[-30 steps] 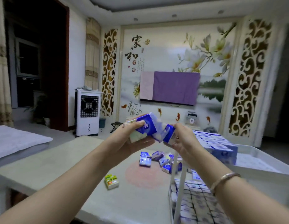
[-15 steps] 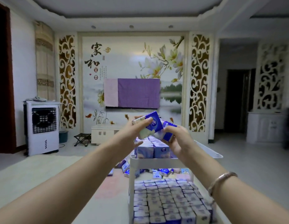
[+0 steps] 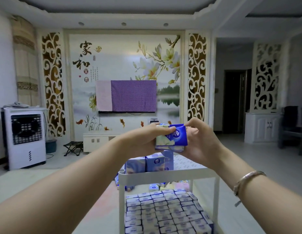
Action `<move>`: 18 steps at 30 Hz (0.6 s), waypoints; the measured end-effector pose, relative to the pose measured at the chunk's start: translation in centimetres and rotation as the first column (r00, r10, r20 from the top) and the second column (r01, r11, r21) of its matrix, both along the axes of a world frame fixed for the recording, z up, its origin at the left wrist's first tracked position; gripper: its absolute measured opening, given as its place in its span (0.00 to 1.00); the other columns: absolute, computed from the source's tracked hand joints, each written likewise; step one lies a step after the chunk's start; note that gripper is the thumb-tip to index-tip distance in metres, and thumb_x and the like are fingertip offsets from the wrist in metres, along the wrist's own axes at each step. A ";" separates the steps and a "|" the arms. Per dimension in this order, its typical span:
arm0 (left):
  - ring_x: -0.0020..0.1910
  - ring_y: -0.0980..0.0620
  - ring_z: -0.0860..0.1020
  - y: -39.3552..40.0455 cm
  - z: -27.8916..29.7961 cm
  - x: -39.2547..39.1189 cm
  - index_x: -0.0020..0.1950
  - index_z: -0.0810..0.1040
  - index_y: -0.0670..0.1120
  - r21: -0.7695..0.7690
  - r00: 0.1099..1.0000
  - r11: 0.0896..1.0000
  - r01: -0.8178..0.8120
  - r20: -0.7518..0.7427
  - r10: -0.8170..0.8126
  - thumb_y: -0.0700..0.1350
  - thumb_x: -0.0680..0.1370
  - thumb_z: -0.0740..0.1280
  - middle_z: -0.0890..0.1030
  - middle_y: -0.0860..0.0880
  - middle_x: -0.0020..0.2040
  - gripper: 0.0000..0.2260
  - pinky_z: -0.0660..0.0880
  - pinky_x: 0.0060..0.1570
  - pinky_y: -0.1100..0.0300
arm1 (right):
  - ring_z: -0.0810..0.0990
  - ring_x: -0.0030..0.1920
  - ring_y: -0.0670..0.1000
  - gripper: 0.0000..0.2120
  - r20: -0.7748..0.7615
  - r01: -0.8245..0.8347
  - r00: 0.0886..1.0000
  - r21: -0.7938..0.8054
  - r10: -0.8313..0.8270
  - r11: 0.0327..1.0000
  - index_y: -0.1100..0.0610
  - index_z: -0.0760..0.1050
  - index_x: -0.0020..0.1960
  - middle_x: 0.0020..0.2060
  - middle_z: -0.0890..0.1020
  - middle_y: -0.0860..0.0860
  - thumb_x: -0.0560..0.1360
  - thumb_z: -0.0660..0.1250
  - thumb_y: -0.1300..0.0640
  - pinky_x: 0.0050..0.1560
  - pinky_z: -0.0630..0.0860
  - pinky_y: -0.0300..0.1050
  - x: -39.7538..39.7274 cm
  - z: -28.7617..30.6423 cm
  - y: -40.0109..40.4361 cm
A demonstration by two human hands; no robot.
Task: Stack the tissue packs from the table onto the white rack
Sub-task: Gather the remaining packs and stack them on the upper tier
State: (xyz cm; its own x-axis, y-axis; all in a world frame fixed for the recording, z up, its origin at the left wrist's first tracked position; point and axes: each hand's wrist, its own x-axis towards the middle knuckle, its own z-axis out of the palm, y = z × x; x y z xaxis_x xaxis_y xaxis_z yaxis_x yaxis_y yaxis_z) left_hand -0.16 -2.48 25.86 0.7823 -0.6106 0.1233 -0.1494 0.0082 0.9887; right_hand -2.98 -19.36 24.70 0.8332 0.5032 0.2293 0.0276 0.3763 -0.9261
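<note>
above the rack's [image 3: 168, 174] top shelf, left hand [image 3: 143, 141] and right hand [image 3: 200, 141] both grip one bundle of packs [image 3: 172, 137]; more packs stand at the shelf's left edge.

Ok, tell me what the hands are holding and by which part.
Both hold the tissue packs: left hand grips their left side, right hand their right side.

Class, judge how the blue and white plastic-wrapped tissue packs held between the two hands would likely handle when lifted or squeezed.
The blue and white plastic-wrapped tissue packs are probably light: they are held aloft by the left hand and right hand. The glossy wrap may be slippery. The flat sides look unlikely to roll.
</note>
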 end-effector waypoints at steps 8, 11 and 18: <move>0.64 0.50 0.69 -0.5 -0.6 2.5 0.70 0.66 0.47 0.263 0.800 0.800 -0.538 0.460 0.386 0.49 0.75 0.62 0.70 0.46 0.69 0.23 0.63 0.62 0.57 | 0.80 0.48 0.53 0.23 0.259 0.497 0.868 -0.483 -0.425 0.721 0.61 0.66 0.59 0.49 0.77 0.57 0.66 0.69 0.65 0.47 0.79 0.46 2.9 -0.4 -0.4; 0.68 0.46 0.68 1.7 -2.9 4.0 0.69 0.68 0.47 0.464 0.597 0.444 -0.766 0.769 0.226 0.50 0.80 0.53 0.70 0.47 0.71 0.19 0.62 0.69 0.49 | 0.76 0.50 0.52 0.20 0.404 0.593 0.804 -0.599 -0.437 0.538 0.57 0.65 0.58 0.50 0.74 0.55 0.69 0.66 0.66 0.43 0.76 0.42 3.8 -1.0 -0.5; 0.78 0.47 0.51 2.7 -5.8 6.3 0.77 0.56 0.49 0.751 0.792 0.304 -0.587 0.611 0.019 0.52 0.81 0.44 0.52 0.49 0.79 0.24 0.48 0.76 0.48 | 0.76 0.50 0.52 0.16 0.501 0.580 0.815 -0.710 -0.291 0.400 0.54 0.67 0.54 0.50 0.75 0.54 0.70 0.68 0.61 0.42 0.75 0.41 5.5 -1.2 1.2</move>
